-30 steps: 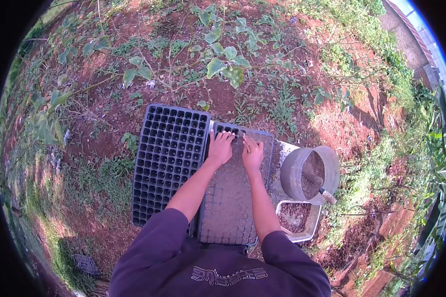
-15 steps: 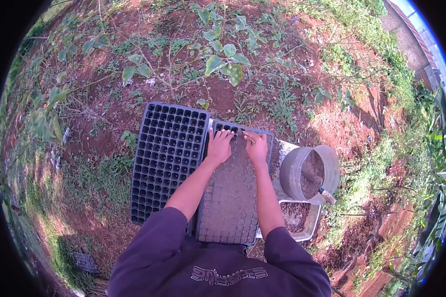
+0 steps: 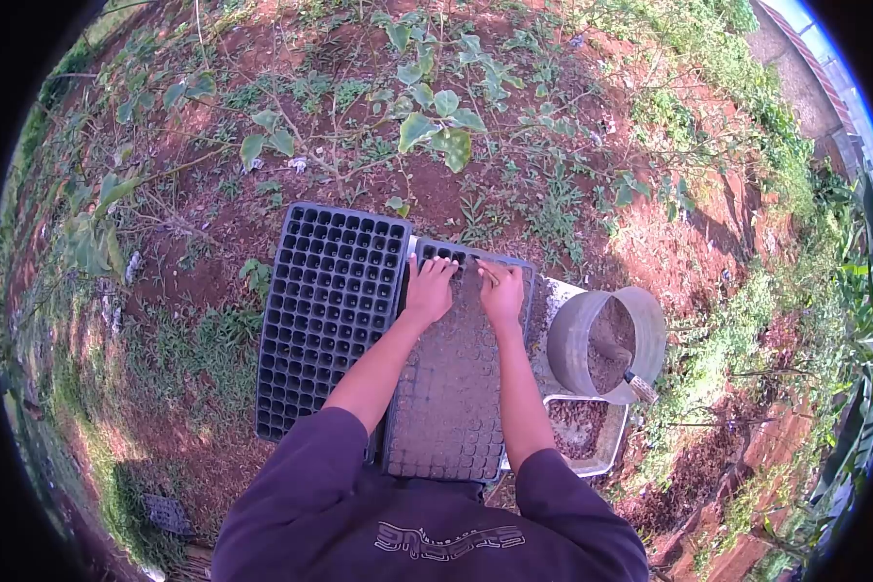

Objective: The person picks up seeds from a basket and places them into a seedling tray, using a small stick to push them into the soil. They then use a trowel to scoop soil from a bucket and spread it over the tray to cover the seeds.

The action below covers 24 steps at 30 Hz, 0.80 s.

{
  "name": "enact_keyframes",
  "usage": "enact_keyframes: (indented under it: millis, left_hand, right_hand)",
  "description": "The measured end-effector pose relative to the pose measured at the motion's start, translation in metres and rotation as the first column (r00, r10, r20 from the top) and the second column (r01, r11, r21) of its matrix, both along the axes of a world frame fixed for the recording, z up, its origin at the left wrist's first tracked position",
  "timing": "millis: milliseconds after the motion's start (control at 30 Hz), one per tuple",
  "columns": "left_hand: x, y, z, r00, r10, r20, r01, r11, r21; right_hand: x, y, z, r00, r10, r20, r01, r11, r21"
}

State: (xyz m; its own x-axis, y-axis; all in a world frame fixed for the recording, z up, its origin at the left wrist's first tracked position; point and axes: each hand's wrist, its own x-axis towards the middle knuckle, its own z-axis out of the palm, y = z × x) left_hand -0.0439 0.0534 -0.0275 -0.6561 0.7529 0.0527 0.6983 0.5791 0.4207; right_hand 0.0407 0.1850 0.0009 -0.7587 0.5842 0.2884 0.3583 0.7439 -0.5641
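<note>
A black seedling tray (image 3: 446, 388) lies in front of me, most of its cells covered with brown soil. Several cells along its far edge show dark and hollow. My left hand (image 3: 431, 289) rests on the soil near that far edge, fingers stretched forward and slightly apart. Beside it, my right hand (image 3: 501, 291) is closed at the far right part of the same tray, its fingertips at the soil. Whether a small thing is pinched in those fingers I cannot make out. To the left stands a second black seedling tray (image 3: 330, 310) with bare cells.
Right of the trays is a round translucent tub (image 3: 572, 339) holding soil and a trowel with a wrapped handle (image 3: 640, 386). A white basin (image 3: 611, 441) with dark bits sits below it. Leafy plants (image 3: 441, 126) rise beyond the trays.
Both hands stay at the far end of the soil-filled tray. The right fingers have shifted very slightly; otherwise the scene looks the same.
</note>
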Motion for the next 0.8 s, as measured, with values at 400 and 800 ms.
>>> enact_keyframes:
  millis: [400, 800]
  left_hand:
    - [0.000, 0.000, 0.000, 1.000, 0.006, 0.028, -0.005, 1.000, -0.015]
    - [0.001, 0.001, 0.001, 1.000, 0.008, 0.014, -0.008, 1.000, -0.010]
  right_hand:
    - [0.003, 0.000, -0.012, 1.000, -0.003, 0.013, 0.003, 0.999, -0.035]
    - [0.006, -0.008, -0.014, 0.996, 0.020, -0.082, -0.020, 1.000, 0.003]
